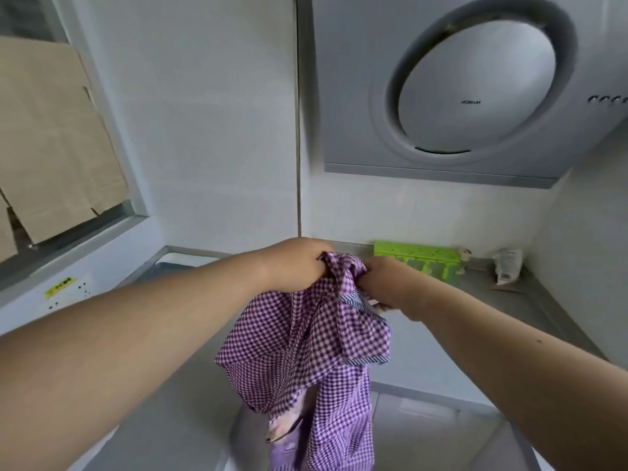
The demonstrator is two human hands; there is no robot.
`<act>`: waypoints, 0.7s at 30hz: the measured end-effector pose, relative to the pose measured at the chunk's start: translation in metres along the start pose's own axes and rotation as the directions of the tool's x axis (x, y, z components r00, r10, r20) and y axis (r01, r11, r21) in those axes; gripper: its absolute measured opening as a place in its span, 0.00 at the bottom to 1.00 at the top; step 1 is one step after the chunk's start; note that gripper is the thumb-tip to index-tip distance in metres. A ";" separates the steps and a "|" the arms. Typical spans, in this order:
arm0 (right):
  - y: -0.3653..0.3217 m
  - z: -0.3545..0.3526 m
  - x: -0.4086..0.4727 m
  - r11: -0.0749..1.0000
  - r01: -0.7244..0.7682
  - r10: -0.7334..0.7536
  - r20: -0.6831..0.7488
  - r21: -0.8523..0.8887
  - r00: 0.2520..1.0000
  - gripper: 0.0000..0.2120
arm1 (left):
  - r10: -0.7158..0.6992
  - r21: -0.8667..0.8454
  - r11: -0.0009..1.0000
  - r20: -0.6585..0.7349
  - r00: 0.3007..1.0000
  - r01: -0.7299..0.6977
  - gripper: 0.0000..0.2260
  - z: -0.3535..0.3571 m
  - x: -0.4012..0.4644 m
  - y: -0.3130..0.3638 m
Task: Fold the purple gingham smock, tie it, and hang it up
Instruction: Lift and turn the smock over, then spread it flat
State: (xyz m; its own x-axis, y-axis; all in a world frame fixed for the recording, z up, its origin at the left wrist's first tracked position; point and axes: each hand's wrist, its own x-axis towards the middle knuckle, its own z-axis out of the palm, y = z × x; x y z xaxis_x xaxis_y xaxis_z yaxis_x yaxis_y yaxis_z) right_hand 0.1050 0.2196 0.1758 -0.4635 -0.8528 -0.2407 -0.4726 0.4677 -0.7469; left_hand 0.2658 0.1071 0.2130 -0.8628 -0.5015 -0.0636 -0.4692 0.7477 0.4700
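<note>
Both hands are raised in front of the wall corner, above the grey bench [424, 355]. The left hand [299, 263] is clenched round a bunched top portion of the purple gingham smock [306, 351], knuckles toward the camera. The right hand [384, 283] sits just beside it, fingers curled into the same gathered fabric — the two hands nearly touch at the bunch.

The smock hangs freely from this grip, draping down between the forearms. A striped trim edge [363, 360] shows along a fold on its right side, and a paler printed panel shows near the bottom of the frame. Whether the lower hem touches the bench cannot be determined.

Surroundings:
- A grey range hood [475, 83] with a round front panel is mounted on the wall at upper right.
- A green plastic rack [418, 261] stands at the back of the bench, with a small white packet [508, 266] further right.
- Cardboard [51, 137] covers the window at left.
</note>
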 end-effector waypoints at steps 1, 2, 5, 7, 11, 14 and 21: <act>0.004 0.005 -0.001 1.000 -0.013 0.013 0.025 -0.023 1.000 0.12 | -0.004 -0.003 1.000 0.013 1.000 0.004 0.11 0.000 -0.002 -0.001; 0.008 0.009 -0.003 0.999 -0.019 0.021 0.039 -0.047 0.999 0.12 | -0.005 -0.006 1.000 0.019 1.000 0.005 0.11 0.000 -0.002 -0.001; 0.024 0.029 -0.009 0.999 0.027 -0.023 0.087 -0.039 0.996 0.07 | 0.002 -0.028 1.000 0.020 1.000 -0.001 0.12 0.000 -0.004 -0.005; 0.036 0.043 -0.010 0.999 0.025 -0.027 0.096 0.022 0.995 0.06 | 0.012 -0.046 0.999 0.011 1.000 -0.012 0.12 0.000 -0.003 -0.007; 0.066 0.067 0.005 0.998 -0.062 0.062 0.010 0.021 0.998 0.12 | 0.006 -0.077 0.997 0.022 1.000 -0.005 0.13 0.002 0.002 -0.016; 0.097 0.078 0.012 0.970 -0.133 0.150 0.068 -0.206 0.986 0.16 | -0.006 -0.103 0.995 0.007 1.000 0.007 0.13 0.001 0.006 -0.024; 0.160 0.082 0.005 0.929 -0.292 0.315 0.071 -0.227 0.946 0.20 | -0.071 -0.144 0.987 -0.033 0.997 0.066 0.12 0.000 0.017 -0.052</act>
State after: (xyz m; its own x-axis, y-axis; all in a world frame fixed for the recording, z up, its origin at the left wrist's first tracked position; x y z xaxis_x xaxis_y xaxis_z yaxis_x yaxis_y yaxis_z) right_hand 0.0883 0.2707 0.0047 -0.5348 -0.6761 -0.5069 -0.4735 0.7366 -0.4829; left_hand 0.2758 0.0596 0.1872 -0.8205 -0.5676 -0.0680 -0.4931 0.6425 0.5866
